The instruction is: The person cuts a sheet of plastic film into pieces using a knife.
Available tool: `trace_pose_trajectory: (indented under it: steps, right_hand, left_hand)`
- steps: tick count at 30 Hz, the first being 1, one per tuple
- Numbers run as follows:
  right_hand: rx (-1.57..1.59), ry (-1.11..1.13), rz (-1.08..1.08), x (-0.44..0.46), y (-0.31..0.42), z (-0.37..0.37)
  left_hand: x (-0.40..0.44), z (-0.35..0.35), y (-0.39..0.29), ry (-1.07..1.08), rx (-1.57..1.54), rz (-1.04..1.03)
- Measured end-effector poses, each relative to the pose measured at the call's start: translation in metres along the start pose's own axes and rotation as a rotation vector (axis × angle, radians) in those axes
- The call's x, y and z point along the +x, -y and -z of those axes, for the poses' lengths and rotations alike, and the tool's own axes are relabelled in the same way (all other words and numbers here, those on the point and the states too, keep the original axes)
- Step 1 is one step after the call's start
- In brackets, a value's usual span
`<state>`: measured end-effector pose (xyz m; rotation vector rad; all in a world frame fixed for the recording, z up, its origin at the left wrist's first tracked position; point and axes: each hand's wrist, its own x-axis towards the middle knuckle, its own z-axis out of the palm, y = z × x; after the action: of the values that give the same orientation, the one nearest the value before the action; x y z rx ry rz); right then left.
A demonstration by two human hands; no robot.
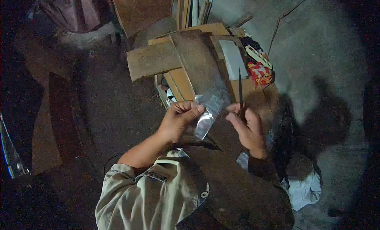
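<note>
A small clear plastic bag point(208, 117), shiny and creased, is pinched in my left hand point(176, 121) between thumb and fingers. My right hand point(250, 131) is closed round the lower end of a thin dark pointed tool point(240, 87), its tip up and away from me. Whether it is a blade or a file I cannot tell. A small gap separates the right fingertips from the bag. Beneath both hands lies a worn brown cloth point(198, 56) draped over a stack of cardboard and boards.
A wooden board point(154, 61) juts out to the left of the cloth. A white sheet point(233, 59) lies to the right, beside a red and yellow patterned cloth point(262, 74). Long sticks point(194, 10) lean at the back. A white bag point(304, 192) rests at lower right.
</note>
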<state>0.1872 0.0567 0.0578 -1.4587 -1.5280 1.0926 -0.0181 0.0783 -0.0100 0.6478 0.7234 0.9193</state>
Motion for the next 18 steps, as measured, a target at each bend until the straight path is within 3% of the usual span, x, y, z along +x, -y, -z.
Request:
trace_pose_trajectory:
  steps: [6,16,18]
  right_hand:
    - [-0.528,0.175,0.086,-0.011,0.031,0.031]
    - [-0.711,0.163,0.083,-0.014,0.025,0.041]
    - [-0.784,0.107,0.202,-0.013,0.015,0.042]
  left_hand:
    - [-0.005,0.001,-0.021,-0.101,-0.013,-0.056]
    - [0.0,0.011,-0.017,-0.077,0.008,-0.164]
    - [-0.002,0.009,-0.017,-0.091,0.08,-0.205]
